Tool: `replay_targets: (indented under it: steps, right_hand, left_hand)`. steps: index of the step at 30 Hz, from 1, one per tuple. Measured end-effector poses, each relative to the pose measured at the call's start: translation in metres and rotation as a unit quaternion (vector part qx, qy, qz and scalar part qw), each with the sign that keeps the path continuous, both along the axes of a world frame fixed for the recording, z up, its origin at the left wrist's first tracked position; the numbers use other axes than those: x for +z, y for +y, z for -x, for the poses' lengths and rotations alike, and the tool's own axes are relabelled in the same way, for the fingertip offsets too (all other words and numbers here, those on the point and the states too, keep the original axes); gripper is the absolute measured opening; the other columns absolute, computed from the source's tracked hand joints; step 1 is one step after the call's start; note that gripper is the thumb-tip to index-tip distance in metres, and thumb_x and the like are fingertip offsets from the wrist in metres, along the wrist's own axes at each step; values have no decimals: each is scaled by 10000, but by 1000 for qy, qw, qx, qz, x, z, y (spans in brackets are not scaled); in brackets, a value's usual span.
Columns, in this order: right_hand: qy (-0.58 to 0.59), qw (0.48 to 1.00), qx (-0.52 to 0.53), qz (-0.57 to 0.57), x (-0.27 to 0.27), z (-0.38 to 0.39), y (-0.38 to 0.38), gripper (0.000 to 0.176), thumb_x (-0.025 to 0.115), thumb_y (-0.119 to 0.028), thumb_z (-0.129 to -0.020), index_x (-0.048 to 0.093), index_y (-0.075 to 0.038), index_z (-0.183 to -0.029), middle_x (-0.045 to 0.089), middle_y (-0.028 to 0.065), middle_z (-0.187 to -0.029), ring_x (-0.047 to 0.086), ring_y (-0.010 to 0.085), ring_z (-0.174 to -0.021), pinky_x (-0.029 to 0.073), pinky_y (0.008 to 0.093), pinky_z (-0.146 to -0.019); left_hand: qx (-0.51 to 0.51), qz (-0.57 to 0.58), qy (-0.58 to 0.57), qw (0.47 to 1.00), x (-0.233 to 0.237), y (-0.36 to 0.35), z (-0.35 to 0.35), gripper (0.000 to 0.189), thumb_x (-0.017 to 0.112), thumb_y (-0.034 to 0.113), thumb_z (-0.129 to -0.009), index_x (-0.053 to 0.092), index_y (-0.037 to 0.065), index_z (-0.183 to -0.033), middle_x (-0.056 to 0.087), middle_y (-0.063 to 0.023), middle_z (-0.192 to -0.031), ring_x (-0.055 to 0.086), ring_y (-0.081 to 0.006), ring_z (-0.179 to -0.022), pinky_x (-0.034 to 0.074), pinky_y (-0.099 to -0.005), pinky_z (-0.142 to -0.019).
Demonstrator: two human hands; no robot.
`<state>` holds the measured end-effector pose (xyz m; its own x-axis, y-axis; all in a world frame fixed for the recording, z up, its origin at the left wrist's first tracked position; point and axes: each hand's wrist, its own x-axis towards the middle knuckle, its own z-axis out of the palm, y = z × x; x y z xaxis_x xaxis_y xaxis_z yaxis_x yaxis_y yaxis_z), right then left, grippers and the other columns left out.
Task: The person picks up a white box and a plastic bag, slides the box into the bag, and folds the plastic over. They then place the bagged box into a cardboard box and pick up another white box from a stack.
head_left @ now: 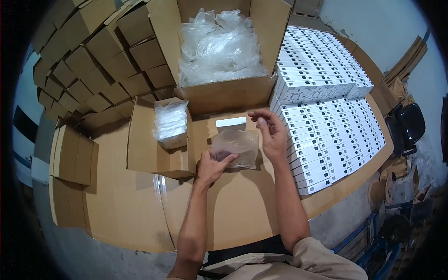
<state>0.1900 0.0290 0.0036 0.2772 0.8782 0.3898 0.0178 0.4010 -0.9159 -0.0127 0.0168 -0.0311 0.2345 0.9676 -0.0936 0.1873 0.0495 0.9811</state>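
A clear plastic bag [245, 151] is pinched in my left hand [213, 165], thumb on top, over the middle of the cardboard-covered table. Just beyond the bag stands a small white box [231, 123], its lower part covered by the plastic. To the right of both, my right hand [271, 130] is raised with fingers partly bent and thumb apart; I see nothing in it. On the left, an open carton [135, 144] holds several white items wrapped in clear plastic [170, 122].
At the back, a large open carton [228, 95] is heaped with clear plastic bags [219, 49]. Stacked white boxes [326, 135] with dark square marks fill the right side. Brown cartons [100, 60] pile up at the back left. A black chair [408, 123] stands beyond the table's right edge.
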Motion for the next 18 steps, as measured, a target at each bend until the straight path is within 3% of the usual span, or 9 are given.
replay_targets:
  steps: [1, 5, 11, 14, 18]
  right_hand:
    - [-49, 999, 3, 16, -15, -5, 5, 285, 571, -9, -1004, 656, -44, -1273, 716, 60, -1210, 661, 159, -1122, 510, 310, -952]
    - [3, 996, 89, 9, -52, -8, 16, 380, 627, 31, -950, 660, -53, -1318, 656, 80, -1335, 644, 173, -1150, 524, 308, -942]
    - [-12, 988, 146, 43, -54, -12, 20, 358, 709, -2, -925, 675, -25, -1281, 670, 77, -1278, 661, 141, -1044, 573, 287, -862]
    - [59, 989, 115, 73, -52, -7, 23, 351, 718, 10, -924, 666, -11, -1270, 688, 78, -1188, 668, 128, -974, 576, 282, -837]
    - [87, 996, 21, 21, -56, -6, 28, 328, 727, 24, -920, 622, 13, -1231, 678, 88, -1093, 666, 132, -941, 578, 278, -814]
  left_hand:
    - [-3, -1, 12, 1000, 3, 0, 1, 339, 862, 253, -842, 767, 0, -1046, 778, -71, -968, 708, -149, -874, 550, -327, -830]
    - [-26, 17, -5, 999, -1, 4, 2, 312, 851, 230, -852, 761, 3, -1046, 767, -62, -958, 695, -147, -872, 547, -318, -830]
    - [-15, 7, -15, 1000, -2, 5, 2, 296, 842, 214, -860, 757, 14, -1060, 758, -59, -970, 686, -143, -893, 544, -312, -823]
    - [-15, 18, -18, 1000, -4, 5, 2, 299, 844, 210, -855, 755, 14, -1062, 758, -59, -972, 688, -141, -893, 544, -311, -824]
    - [-2, 4, -1, 1000, 4, 2, 0, 292, 850, 206, -846, 755, 13, -1044, 759, -58, -955, 689, -143, -874, 546, -313, -815]
